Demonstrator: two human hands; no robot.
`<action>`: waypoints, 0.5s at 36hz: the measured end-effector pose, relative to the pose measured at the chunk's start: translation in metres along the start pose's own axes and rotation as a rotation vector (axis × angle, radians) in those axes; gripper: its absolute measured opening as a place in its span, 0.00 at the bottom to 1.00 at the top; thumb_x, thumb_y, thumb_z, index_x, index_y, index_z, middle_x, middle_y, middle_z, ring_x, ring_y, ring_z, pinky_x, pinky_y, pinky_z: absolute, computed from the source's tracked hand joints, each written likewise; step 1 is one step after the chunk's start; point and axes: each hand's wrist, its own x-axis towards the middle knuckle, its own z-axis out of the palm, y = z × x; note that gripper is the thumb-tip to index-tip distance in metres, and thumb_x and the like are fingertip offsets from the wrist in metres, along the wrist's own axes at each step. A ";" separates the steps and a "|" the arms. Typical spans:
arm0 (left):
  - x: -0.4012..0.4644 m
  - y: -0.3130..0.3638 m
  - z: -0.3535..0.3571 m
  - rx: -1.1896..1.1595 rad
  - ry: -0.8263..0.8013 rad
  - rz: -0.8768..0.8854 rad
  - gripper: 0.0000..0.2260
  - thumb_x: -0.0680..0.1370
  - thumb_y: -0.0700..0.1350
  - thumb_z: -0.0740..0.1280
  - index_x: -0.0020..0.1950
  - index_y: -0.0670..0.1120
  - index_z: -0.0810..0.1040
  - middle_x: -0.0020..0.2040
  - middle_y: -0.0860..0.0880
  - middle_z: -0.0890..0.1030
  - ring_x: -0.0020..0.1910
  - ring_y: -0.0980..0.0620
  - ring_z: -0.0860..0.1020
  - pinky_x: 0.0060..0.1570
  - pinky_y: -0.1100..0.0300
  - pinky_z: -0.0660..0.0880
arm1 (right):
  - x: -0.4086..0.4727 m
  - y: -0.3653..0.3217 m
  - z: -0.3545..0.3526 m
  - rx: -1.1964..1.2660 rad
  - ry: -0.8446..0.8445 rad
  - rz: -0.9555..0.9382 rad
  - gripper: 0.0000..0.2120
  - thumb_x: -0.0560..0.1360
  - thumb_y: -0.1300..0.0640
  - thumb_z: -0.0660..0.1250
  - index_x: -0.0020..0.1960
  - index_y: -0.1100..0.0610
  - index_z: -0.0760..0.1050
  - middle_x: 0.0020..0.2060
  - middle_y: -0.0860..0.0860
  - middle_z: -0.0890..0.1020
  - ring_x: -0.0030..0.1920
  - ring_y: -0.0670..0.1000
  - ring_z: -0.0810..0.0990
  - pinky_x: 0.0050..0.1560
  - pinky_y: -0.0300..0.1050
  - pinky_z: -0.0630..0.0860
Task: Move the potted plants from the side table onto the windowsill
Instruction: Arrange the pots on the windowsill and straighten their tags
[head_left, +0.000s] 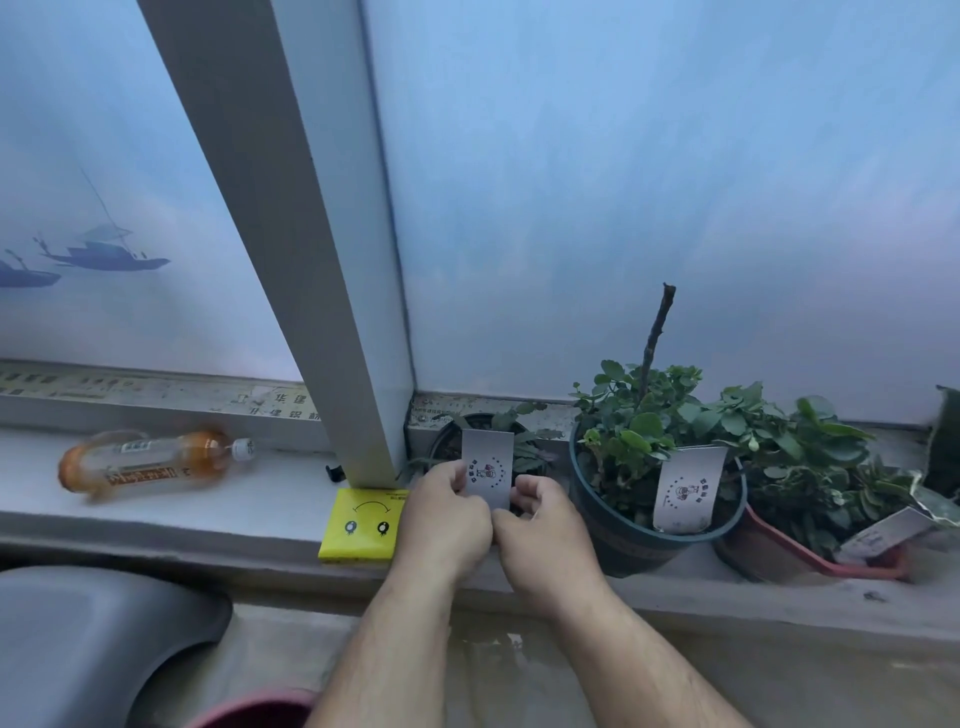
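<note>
While a bottle (156, 460) lay on its side at the left end of the sill (156, 512), its white cap toward the window post (332, 291), its label could not be read. Printed characters ran along the window frame (156, 395) behind it, too worn to make out. A yellow pack (362, 525) sat at the foot of the post, marked with a curved arrow above two small round figures.

Just right of the pack, the left hand (447, 519) and right hand (540, 530) met at the near side of a small dark pot (447, 441) standing on the sill against the frame. Fingers (454, 480) of both hands were curled, pinching the lower part of a grey card (487, 462) that stood upright in that pot; the card showed a ring of dots around a small figure, any lettering too small to read. Thin leaves (524, 434) spread from the pot behind the card.

Next stood a dark green pot (623, 545) with a leafy plant, a bare stem (655, 338) and a like card (688, 488). Touching it on the right was a red pot (769, 556), its card (883, 532) tilted low.
</note>
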 end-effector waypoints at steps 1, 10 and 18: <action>0.001 -0.001 0.000 -0.005 0.005 0.001 0.34 0.60 0.41 0.55 0.65 0.47 0.80 0.61 0.51 0.83 0.61 0.53 0.80 0.65 0.51 0.77 | 0.000 0.000 -0.001 0.002 -0.002 0.002 0.18 0.76 0.62 0.68 0.62 0.48 0.69 0.42 0.34 0.71 0.39 0.32 0.72 0.36 0.26 0.70; -0.010 0.016 -0.007 0.014 0.086 0.037 0.17 0.73 0.30 0.60 0.51 0.45 0.84 0.48 0.54 0.87 0.47 0.55 0.83 0.46 0.64 0.78 | 0.001 -0.002 -0.003 0.021 0.023 -0.003 0.20 0.77 0.63 0.65 0.67 0.51 0.71 0.48 0.37 0.74 0.44 0.34 0.74 0.36 0.24 0.70; -0.011 0.013 -0.017 0.064 0.198 -0.054 0.18 0.76 0.34 0.61 0.63 0.45 0.78 0.58 0.49 0.81 0.56 0.50 0.77 0.54 0.62 0.70 | -0.011 -0.003 -0.007 -0.117 0.071 -0.031 0.24 0.76 0.58 0.66 0.72 0.50 0.68 0.53 0.39 0.77 0.51 0.40 0.78 0.48 0.34 0.70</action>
